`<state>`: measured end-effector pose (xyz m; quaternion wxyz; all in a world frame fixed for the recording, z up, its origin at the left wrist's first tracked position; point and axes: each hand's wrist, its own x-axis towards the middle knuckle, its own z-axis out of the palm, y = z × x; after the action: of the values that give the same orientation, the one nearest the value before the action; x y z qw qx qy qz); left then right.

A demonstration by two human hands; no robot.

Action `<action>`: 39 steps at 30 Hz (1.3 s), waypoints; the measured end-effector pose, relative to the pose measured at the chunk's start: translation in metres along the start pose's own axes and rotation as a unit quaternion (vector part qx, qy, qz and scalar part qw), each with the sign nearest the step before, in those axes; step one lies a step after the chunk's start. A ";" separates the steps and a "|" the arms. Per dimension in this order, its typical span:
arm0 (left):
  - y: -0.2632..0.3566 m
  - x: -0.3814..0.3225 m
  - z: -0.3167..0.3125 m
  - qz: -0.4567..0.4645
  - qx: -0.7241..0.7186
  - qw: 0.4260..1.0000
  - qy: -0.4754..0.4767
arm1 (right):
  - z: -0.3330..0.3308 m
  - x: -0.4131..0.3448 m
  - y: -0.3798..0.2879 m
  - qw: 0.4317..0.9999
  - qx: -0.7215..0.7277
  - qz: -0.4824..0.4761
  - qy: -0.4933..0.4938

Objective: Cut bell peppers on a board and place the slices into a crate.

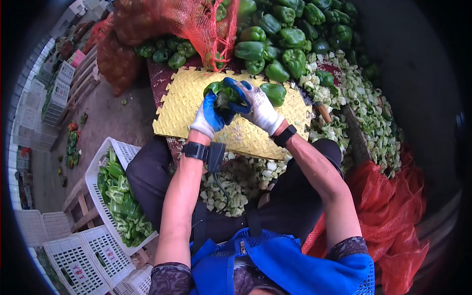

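Both my hands wear white gloves with blue palms and meet over a yellow foam mat (184,99). My left hand (212,114) grips a green bell pepper (223,92) from below, and the pepper looks opened, with a pale inside part showing. My right hand (252,101) closes its fingers on the same pepper from the right. A whole green bell pepper (273,94) lies on the mat just beyond my right hand. Past the mat's far edge is a heap of whole green peppers (293,38).
A white plastic crate (110,221) of cut peppers stands at my left. Pepper cores and scraps (372,125) pile up at the right, with a wooden handle (323,112) among them. Red mesh bags lie at the top (166,22) and lower right (383,217). Scraps (232,188) lie between my legs.
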<state>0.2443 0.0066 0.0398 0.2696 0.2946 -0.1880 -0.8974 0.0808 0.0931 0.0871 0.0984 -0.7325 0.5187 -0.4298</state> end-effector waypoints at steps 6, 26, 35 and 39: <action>-0.009 -0.003 -0.002 0.044 -0.024 0.999 0.000 | -0.002 -0.004 0.035 0.931 0.348 0.107 -0.011; -0.021 -0.035 0.031 0.356 0.445 0.821 -0.004 | 0.028 -0.006 0.052 0.856 0.395 0.298 0.149; -0.014 -0.042 0.024 0.439 0.729 0.516 0.101 | 0.030 -0.012 0.033 0.920 0.220 0.267 0.183; -0.001 -0.056 -0.008 0.307 0.770 0.521 0.202 | 0.012 -0.014 0.013 0.985 -0.080 0.139 0.066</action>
<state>0.2871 0.0397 0.0570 0.2275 0.4843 -0.8253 -0.1808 0.0796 0.0952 0.0649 0.0640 -0.6290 0.6534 -0.4163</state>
